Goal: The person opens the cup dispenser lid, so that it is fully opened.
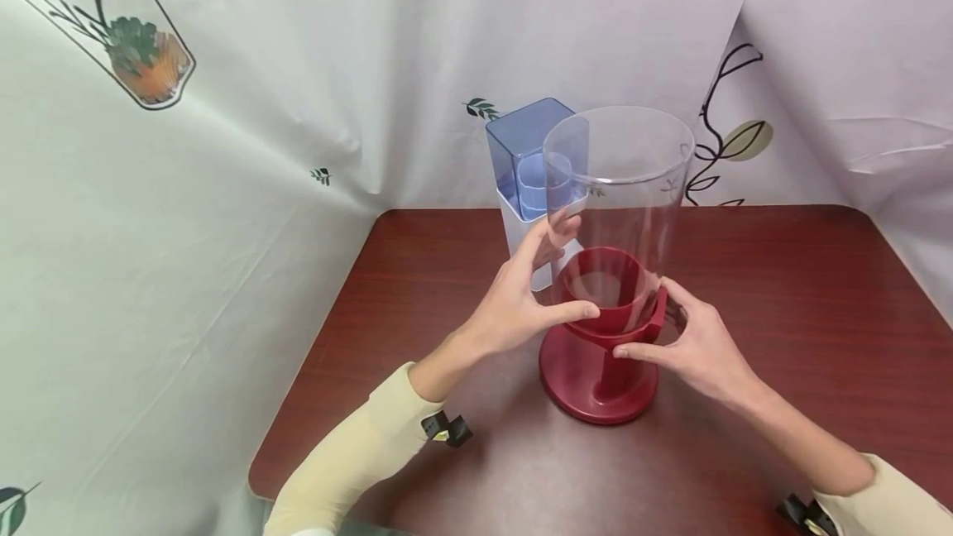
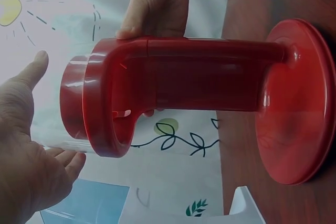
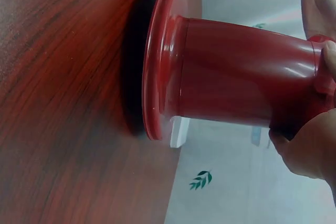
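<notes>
A red stand (image 1: pixel 569 375) has a round base, a column and a ring at its top. In that ring sits a tall clear cylinder (image 1: pixel 633 205) with an open top, rising above it. My right hand (image 1: pixel 707 346) grips the ring from the right, thumb in front and fingers behind. My left hand (image 1: pixel 514 296) curves around the cylinder's left side, thumb and fingers spread wide apart. In the left wrist view the left hand's thumb (image 2: pixel 35 69) points away from the red ring. A dark shadow lies beside the stand's base (image 3: pixel 153 77) in the right wrist view.
Just behind the stand is a white dispenser (image 1: pixel 521 234) with a translucent blue upper box (image 1: pixel 521 135), partly hidden by the cylinder and left hand. The dark red wooden table (image 1: pixel 782 313) meets a printed white cloth backdrop (image 1: pixel 260 106) behind and on the left.
</notes>
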Tool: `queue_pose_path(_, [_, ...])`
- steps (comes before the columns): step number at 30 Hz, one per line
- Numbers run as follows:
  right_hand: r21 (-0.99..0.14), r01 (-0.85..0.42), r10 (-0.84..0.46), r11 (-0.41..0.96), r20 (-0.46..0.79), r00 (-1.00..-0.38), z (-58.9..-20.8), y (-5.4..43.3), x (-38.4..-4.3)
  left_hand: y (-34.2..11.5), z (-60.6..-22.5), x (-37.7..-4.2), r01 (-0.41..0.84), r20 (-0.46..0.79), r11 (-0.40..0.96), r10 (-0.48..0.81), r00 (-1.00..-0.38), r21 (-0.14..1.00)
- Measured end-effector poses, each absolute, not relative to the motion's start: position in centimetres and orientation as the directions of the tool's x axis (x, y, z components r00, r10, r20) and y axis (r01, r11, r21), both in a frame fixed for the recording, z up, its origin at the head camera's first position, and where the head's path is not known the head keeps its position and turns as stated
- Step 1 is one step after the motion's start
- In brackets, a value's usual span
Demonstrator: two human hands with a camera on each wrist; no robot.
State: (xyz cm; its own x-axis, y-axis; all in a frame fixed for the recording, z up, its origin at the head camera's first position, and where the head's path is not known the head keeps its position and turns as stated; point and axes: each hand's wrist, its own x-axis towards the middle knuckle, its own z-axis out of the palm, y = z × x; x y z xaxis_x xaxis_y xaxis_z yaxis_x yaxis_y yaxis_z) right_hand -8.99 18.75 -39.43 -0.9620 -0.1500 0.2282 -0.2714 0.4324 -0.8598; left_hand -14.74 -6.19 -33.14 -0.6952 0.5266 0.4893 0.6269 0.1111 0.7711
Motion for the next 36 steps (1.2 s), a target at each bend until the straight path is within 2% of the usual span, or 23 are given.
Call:
queue_pose_path(20, [-0.853, -0.311, -0.218, 0.419, 0.239, -0.946, -40.1, 18.4, -9.6, -7.1, -34.0, -14.1, 0.662, 0.516, 0.135, 0.521, -0.68, 0.737])
queue_pose_path(29, [-0.864, -0.338, -0.249, 0.374, 0.258, -0.934, -40.2, 18.6, -10.0, -6.8, -31.2, -11.9, 0.667, 0.535, 0.122, 0.498, -0.682, 0.735])
queue_pose_path(36, [-0.866, -0.323, -0.265, 0.382, 0.232, -0.936, -40.5, 18.8, -10.2, -6.8, -33.3, -13.0, 0.657, 0.523, 0.137, 0.495, -0.694, 0.741])
